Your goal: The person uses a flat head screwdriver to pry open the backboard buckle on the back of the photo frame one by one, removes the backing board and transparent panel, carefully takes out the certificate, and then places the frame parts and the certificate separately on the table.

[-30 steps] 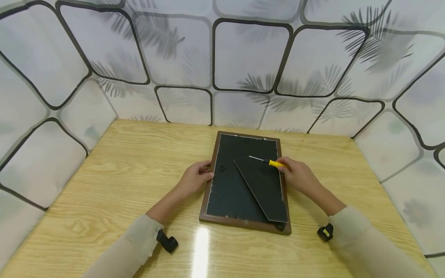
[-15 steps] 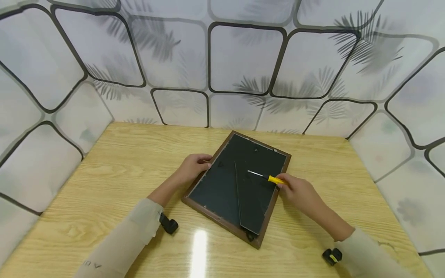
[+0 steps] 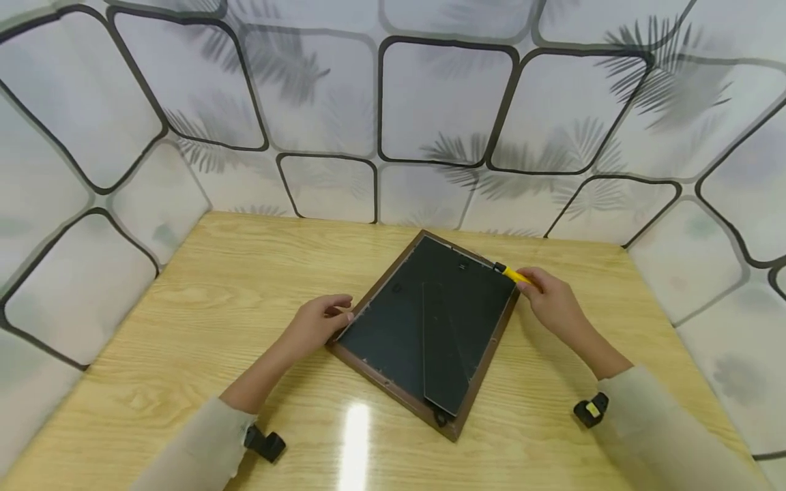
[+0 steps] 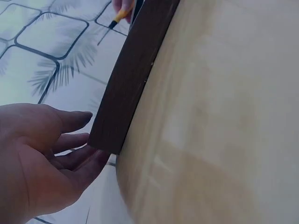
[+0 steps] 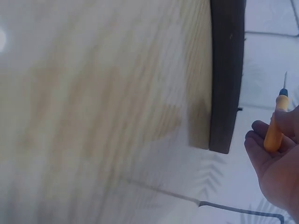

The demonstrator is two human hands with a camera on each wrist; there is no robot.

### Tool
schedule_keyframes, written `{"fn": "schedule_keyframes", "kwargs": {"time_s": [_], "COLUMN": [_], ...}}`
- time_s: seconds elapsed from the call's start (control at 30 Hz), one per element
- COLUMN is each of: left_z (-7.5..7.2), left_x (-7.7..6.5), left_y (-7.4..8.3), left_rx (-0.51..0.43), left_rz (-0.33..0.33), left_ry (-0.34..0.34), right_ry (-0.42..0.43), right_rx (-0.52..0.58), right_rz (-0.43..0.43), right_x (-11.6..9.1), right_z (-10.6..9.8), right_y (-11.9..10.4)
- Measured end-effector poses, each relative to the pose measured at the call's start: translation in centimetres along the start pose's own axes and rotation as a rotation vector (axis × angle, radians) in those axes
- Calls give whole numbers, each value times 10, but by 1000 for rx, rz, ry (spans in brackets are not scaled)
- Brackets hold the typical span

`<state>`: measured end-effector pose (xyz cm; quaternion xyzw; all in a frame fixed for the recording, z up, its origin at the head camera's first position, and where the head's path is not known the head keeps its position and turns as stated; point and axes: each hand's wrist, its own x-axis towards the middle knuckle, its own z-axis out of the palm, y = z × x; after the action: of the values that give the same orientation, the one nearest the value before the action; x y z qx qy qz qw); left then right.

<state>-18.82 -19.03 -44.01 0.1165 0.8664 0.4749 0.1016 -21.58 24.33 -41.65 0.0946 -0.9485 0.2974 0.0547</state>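
The picture frame (image 3: 387, 327) lies back upward and askew on the table (image 3: 245, 273); it looks stiff and fairly light, best held by its wooden rim on opposite sides, since the thin backing and the hinged-looking stand (image 3: 439, 348) would probably flex or swing. The screwdriver (image 3: 514, 275) should be light and rigid, sure to hold by its yellow handle. Both forearms reach in from the near side. The left hand (image 3: 315, 326) has its thumb and fingers apart at the frame's left corner; the right hand (image 3: 555, 305) pinches the screwdriver's handle near the upper-right corner.
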Motion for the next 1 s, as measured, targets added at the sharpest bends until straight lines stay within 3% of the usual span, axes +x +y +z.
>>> {"fn": "schedule_keyframes", "kwargs": {"time_s": [0.2, 0.43, 0.7, 1.0], "left_z": [0, 0, -7, -17], "left_x": [-31, -40, -28, 6], "left_y": [-2, -3, -8, -15], "left_rx": [-21, -35, -38, -26], "left_rz": [-73, -81, -72, -29], "left_ry": [-16, -6, -1, 13], "right_ry": [-26, -67, -57, -32], "right_rx": [-19, -47, -64, -68], "right_rz": [26, 27, 26, 60], "right_x": [13, 16, 0, -35], "right_z": [5, 9, 5, -2], "right_y": [12, 12, 12, 10]}}
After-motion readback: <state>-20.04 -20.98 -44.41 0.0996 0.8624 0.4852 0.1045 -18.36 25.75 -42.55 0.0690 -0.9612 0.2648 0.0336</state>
